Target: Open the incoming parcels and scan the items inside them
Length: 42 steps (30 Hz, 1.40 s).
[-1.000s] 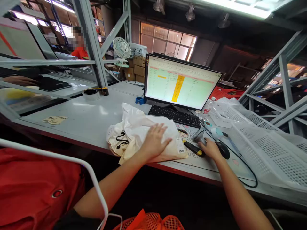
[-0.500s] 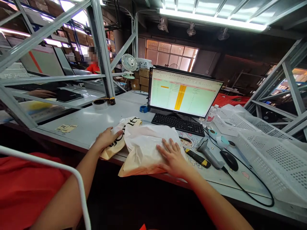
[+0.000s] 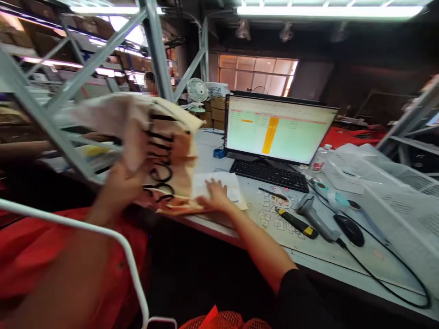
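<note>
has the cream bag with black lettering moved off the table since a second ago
Yes. The cream bag is lifted in the left hand, left of the monitor.

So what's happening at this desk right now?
A person at a packing desk lifts a cream bag with black lettering in the left hand, blurred by motion. The right hand lies flat on a white sheet before the keyboard. A barcode scanner, box cutter and mouse lie untouched to the right.

Grey steel racking (image 3: 158, 50), ceiling strip lights (image 3: 325, 10), rear window (image 3: 255, 74)
</note>
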### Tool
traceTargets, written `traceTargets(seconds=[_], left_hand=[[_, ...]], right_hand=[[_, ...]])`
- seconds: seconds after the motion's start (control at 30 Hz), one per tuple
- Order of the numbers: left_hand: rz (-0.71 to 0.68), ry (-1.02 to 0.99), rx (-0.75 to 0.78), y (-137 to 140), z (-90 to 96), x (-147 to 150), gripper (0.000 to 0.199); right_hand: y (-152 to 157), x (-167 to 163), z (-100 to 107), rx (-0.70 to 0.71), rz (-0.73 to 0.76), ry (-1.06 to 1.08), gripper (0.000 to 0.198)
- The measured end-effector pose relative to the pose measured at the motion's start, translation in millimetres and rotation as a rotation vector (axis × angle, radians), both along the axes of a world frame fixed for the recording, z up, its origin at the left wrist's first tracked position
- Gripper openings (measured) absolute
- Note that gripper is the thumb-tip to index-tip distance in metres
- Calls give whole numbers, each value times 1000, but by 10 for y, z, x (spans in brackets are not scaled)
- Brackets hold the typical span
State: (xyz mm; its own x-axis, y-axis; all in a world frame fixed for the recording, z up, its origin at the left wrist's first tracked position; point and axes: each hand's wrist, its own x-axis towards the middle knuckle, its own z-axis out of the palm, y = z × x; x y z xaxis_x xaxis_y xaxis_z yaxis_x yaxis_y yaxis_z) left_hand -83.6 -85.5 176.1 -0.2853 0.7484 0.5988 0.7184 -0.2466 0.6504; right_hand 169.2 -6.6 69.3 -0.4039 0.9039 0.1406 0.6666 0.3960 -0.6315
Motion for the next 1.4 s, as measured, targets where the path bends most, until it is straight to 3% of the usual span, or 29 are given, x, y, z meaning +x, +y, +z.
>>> traceTargets(seconds=[0.07, 0.1, 0.23, 0.3, 0.4, 0.5, 0.6, 0.73, 0.87, 0.97, 1.1, 1.17, 1.23, 1.27, 1.33, 1.4], left_hand=[[-226, 3, -3, -35, -82, 291, 53], [-303, 37, -33, -40, -136, 407, 51], [-466, 267, -240, -52, -282, 779, 41], [-521, 398, -281, -38, -283, 975, 37], [-570, 585, -293, 21, -240, 1288, 42], [-562, 721, -369, 101, -209, 1528, 64], [-551, 755, -446, 192, -219, 1596, 77], [-691, 688, -423, 310, -297, 1455, 46], [-852, 509, -416, 405, -311, 1272, 34], [-773, 488, -266, 503, -164, 1172, 34], [-386, 503, 319, 628, -7, 1030, 39], [-302, 564, 428, 638, -127, 964, 38], [-385, 695, 319, 596, -396, 913, 28], [-463, 772, 217, 558, -556, 893, 23], [-626, 890, 9, 464, -849, 860, 21], [-733, 916, -114, 367, -1013, 847, 25]], right_hand=[[3, 135, 182, 16, -16, 138, 62], [-19, 284, 272, 12, 2, 212, 62], [-256, 1165, 626, -88, 163, 659, 107], [-433, 1568, 792, -140, 198, 644, 96], [-668, 1956, 951, -133, 21, 514, 59], [-836, 2165, 925, -38, -252, 582, 48], [-964, 2321, 768, -44, -395, 729, 46], [-1054, 2491, 619, -7, -453, 827, 48], [-1060, 2550, 764, 122, -460, 801, 42], [-1078, 2525, 1071, 380, -388, 673, 32], [-1083, 2515, 1370, 741, -171, 487, 18], [-1020, 2536, 1247, 835, -108, 338, 13], [-927, 2555, 889, 804, -90, 111, 9], [-886, 2559, 649, 730, -83, -14, 10], [-835, 2558, 153, 440, -56, -233, 25], [-836, 2560, -214, 200, -7, -355, 40]])
